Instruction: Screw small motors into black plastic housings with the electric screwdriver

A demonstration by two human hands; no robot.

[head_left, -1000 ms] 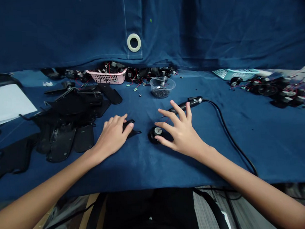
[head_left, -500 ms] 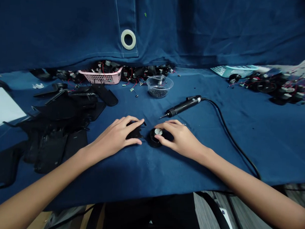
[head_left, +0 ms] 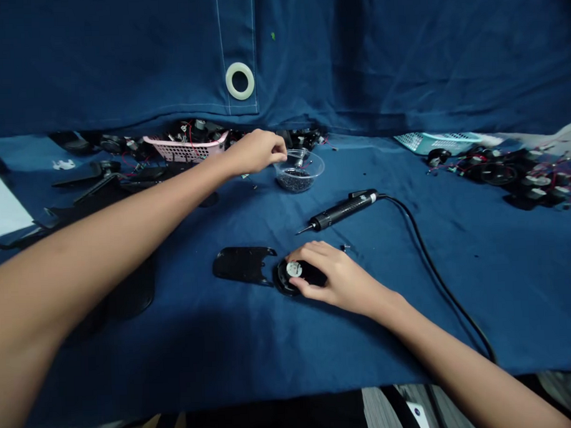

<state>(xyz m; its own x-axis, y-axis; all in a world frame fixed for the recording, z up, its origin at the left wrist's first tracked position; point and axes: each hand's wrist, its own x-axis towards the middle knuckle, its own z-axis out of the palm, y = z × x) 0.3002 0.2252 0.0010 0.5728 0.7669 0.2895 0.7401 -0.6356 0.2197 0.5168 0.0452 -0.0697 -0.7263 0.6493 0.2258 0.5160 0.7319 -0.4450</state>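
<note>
My left hand (head_left: 261, 151) is at the left rim of a clear plastic bowl (head_left: 316, 170) that holds small dark pieces like screws. Its fingers are pinched together, and I cannot make out what is between them. On the blue cloth, my right hand (head_left: 332, 271) grips a round black housing (head_left: 283, 281) with a white disc-shaped motor (head_left: 294, 269) in its middle; part of the housing is hidden under the palm. A flat black plastic cover (head_left: 240, 264) lies against the housing's left side, its notched end towards it.
A black electric screwdriver (head_left: 344, 211) lies behind my right hand, its cord (head_left: 427, 259) running right. A small screw (head_left: 345, 247) rests nearby. At the back stand a pink basket (head_left: 184, 150) and a turquoise basket (head_left: 433, 143). Wired parts (head_left: 522, 171) are heaped right; black pieces (head_left: 129, 294) lie left.
My left hand has let go of the black cover and moved up and away to the bowl. My right hand stays on the round housing. The view has shifted slightly.
</note>
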